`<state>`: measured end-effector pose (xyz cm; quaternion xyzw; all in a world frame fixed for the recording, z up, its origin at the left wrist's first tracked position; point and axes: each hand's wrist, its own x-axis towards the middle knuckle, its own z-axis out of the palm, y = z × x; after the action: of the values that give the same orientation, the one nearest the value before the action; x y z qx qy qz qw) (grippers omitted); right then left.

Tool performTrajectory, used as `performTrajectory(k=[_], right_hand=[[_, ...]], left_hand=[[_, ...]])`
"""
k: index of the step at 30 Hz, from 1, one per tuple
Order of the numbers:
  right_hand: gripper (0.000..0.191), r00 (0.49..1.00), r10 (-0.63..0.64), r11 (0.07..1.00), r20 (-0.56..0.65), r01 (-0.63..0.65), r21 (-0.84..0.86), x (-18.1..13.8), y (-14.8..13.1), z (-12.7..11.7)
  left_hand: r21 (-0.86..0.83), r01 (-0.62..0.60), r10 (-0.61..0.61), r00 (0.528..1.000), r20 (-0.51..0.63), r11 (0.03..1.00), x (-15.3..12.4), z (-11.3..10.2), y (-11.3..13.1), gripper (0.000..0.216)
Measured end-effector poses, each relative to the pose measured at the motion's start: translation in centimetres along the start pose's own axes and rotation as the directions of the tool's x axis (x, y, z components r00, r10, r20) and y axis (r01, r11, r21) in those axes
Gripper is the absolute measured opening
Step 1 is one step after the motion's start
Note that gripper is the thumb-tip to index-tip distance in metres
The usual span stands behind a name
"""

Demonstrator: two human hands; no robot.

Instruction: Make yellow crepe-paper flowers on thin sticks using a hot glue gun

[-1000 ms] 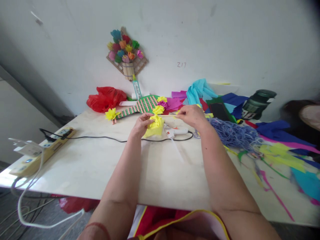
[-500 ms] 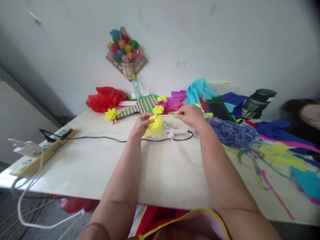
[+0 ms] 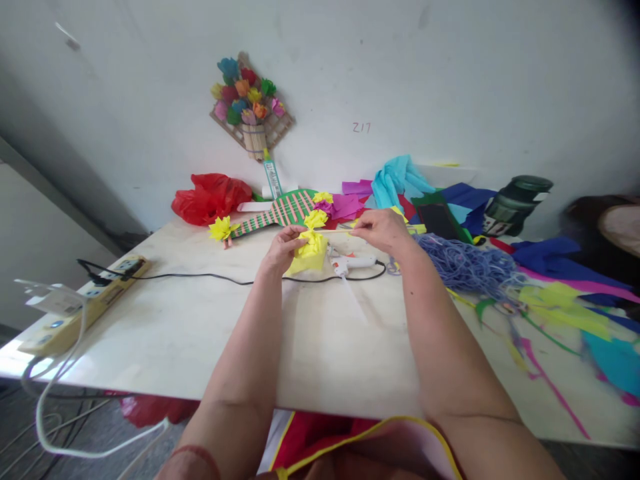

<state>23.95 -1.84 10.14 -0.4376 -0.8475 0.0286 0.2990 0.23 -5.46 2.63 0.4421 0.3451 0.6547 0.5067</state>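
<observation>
My left hand (image 3: 283,248) is closed on a yellow paper flower (image 3: 311,247) held just above the white table (image 3: 200,320). A thin pale stick (image 3: 336,232) runs from the flower to the right. My right hand (image 3: 381,229) pinches the far end of that stick. Just beyond the hands, a white glue gun (image 3: 353,263) lies on the table with its black cord trailing left.
A power strip (image 3: 80,301) sits at the left table edge. A red plastic bag (image 3: 210,197), a green striped woven piece (image 3: 280,212) and coloured paper sheets (image 3: 400,183) lie by the wall. Blue string (image 3: 465,267) and paper scraps cover the right side. A dark jar (image 3: 515,203) stands far right.
</observation>
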Motion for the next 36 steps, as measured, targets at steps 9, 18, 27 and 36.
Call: performTrajectory(k=[9,18,27,36], right_hand=[[0.009,1.0,0.021,1.0,0.02,-0.02,-0.02,0.0,0.0,-0.6],[0.008,1.0,0.01,1.0,0.006,-0.01,-0.012,-0.1,-0.4,-0.6],[0.009,1.0,-0.004,0.998,0.007,0.004,-0.066,-0.1,-0.8,-0.6],[0.01,1.0,-0.007,0.995,0.018,0.009,-0.103,-0.1,-1.1,-1.0]], left_hand=[[0.018,-0.004,0.003,1.0,0.006,1.0,0.0,-0.2,-0.1,0.034],[-0.004,-0.024,0.024,1.0,0.003,1.0,0.0,0.1,0.1,0.033],[-0.008,-0.044,0.044,0.999,0.005,0.999,0.0,0.0,0.0,0.035],[0.013,-0.035,0.035,0.999,0.006,0.999,0.0,0.1,0.1,0.033]])
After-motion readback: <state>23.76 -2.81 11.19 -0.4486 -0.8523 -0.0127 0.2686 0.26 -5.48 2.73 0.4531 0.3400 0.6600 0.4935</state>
